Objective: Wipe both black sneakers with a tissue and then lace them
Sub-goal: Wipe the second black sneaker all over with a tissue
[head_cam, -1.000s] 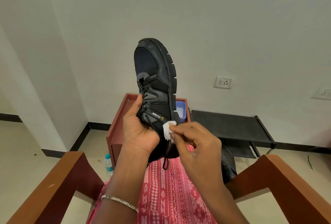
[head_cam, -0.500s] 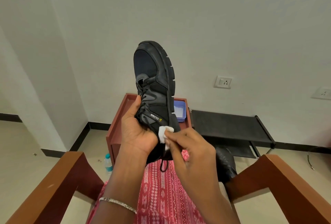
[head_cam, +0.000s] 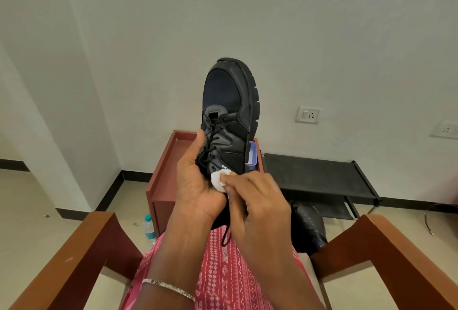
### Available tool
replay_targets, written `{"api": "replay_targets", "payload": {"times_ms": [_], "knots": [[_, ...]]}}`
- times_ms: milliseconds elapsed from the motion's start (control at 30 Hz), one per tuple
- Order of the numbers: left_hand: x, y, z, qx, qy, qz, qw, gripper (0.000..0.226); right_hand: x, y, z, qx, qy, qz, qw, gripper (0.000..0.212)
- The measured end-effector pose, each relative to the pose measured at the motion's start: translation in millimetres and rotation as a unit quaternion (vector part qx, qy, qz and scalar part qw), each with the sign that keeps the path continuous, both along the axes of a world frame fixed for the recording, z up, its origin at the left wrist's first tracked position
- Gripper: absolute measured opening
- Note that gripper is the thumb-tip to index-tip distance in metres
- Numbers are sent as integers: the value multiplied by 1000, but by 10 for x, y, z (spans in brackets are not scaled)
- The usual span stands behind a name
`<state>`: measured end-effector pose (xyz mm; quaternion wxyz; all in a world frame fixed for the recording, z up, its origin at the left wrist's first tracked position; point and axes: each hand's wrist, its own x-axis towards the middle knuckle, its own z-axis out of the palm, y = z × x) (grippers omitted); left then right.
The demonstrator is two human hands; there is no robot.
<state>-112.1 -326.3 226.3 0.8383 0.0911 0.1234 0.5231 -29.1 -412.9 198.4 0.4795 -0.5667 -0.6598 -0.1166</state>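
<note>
Before the red table (head_cam: 160, 173), left hand (head_cam: 198, 185) grips sneaker (head_cam: 230, 116), right hand (head_cam: 257, 200) pinches tissue (head_cam: 218, 180).

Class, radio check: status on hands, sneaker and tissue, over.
Left hand grips black sneaker, toe up. Right hand pinches tissue against its side. Lace end dangles below; nothing in the way.

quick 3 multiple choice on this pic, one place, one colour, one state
1. Where is the bottle? A on the rack B on the floor beside the cabinet C on the lap
2. Colour of the tissue? A blue B pink C white
3. The sneaker is: A held toe-up by the left hand B lying on the floor C on the rack
Answers: 1 B, it stands on the floor left of the cabinet. 2 C, white wad at the right hand. 3 A, the left hand grips it.
</note>
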Motion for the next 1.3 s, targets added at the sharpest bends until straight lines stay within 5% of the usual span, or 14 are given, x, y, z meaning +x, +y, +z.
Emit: {"api": "replay_targets", "payload": {"times_ms": [233, 533, 733, 1000, 1300], "knots": [[95, -138, 98, -6, 42, -24, 999, 40, 270, 521, 281, 68, 39, -85, 993, 25], [21, -37, 32, -7, 79, -26, 996, 43, 110, 118, -49, 25, 17, 17, 999, 29], [82, -114, 73, -27, 90, -28, 995, 38, 374, 540, 250, 99, 30, -65, 992, 20], [30, -74, 56, -31, 121, -28, 992, 36, 95, 230, -54, 88, -19, -1, 996, 22], [65, -105, 65, -32, 121, -33, 992, 33, 368, 524, 176, 130, -9, -76, 989, 18]]}}
